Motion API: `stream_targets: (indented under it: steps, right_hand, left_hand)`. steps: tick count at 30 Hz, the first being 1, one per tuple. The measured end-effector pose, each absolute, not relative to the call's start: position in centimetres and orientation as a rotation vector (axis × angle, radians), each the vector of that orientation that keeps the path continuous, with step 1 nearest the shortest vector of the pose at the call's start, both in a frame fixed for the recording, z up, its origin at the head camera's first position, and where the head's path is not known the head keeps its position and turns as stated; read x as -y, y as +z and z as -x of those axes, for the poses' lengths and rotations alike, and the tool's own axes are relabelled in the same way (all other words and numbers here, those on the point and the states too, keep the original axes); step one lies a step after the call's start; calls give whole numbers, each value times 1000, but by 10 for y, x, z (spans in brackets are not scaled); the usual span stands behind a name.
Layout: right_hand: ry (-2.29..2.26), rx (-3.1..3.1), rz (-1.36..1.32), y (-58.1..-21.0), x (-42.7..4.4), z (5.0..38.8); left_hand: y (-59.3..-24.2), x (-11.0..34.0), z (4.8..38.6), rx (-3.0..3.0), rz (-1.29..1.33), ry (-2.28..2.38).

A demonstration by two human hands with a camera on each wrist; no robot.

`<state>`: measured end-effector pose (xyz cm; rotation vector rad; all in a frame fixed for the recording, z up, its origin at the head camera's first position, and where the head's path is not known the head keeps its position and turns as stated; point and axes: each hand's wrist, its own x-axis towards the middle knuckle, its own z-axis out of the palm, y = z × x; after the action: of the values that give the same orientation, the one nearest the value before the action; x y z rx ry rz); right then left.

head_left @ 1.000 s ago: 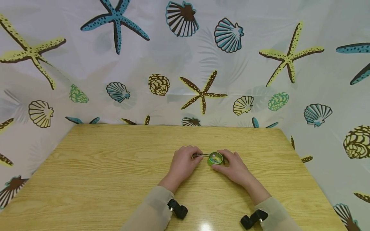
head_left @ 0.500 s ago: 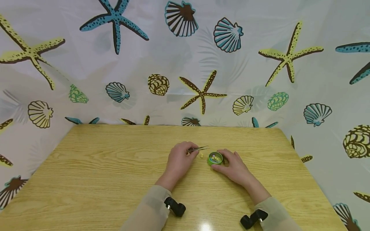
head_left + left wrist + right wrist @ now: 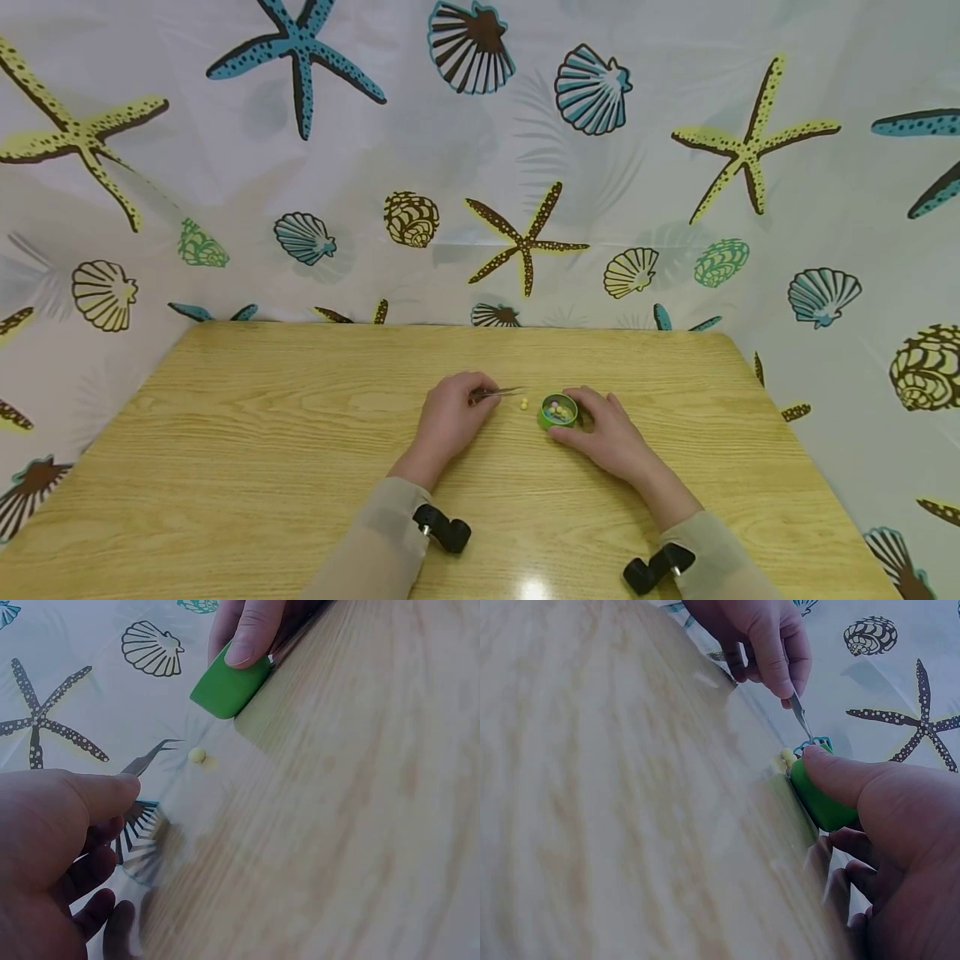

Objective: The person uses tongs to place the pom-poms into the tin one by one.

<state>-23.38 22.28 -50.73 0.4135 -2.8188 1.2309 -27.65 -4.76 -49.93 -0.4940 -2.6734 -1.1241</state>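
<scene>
My left hand (image 3: 448,418) pinches a pair of bent-tip metal tweezers (image 3: 150,757) between thumb and fingers. Their tips are apart with nothing between them, pointing right. Just past the tips, a pair of tiny yellow balls (image 3: 524,404) sits on the table; they overlap in the left wrist view. A small round green container (image 3: 227,688) stands right of them, several yellow balls and a pinkish one inside. My right hand (image 3: 611,437) grips the container around its side, thumb at the near side, fingers at the far side. The balls inside are hidden in both wrist views.
All of this is on a wood-grain table (image 3: 285,433). A white cloth (image 3: 450,167) printed with starfish and shells hangs behind the back edge and along both sides. Each wrist carries a small black camera mount (image 3: 442,528).
My left hand has drawn the tweezers back from over the green container to the left. The yellow balls on the table have come into view. My right hand has stayed on the container.
</scene>
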Motion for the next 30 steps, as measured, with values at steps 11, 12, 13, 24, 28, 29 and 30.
stream_targets:
  steps: [11,12,13,24,28,29,30]
  right_hand:
    - [1227,2829,-404,-506,-223,233]
    - [1226,2830,-405,-506,-223,233]
    - [1226,2829,-403,-506,-222,233]
    - [1215,2833,-406,-506,-222,234]
    - [1217,2831,-408,-507,-223,234]
    - [1217,2831,-411,-507,-223,234]
    - [1217,2832,-411,-508,-223,235]
  left_hand:
    - [-502,51,276,2707,531,-1056]
    - [-502,51,275,2709,528,-1055]
    - [-502,51,275,2709,528,-1054]
    - [-502,54,276,2732,530,-1067]
    - [-501,56,276,2736,528,-1092]
    - [-500,57,275,2737,527,-1092]
    - [-500,57,275,2737,527,-1089]
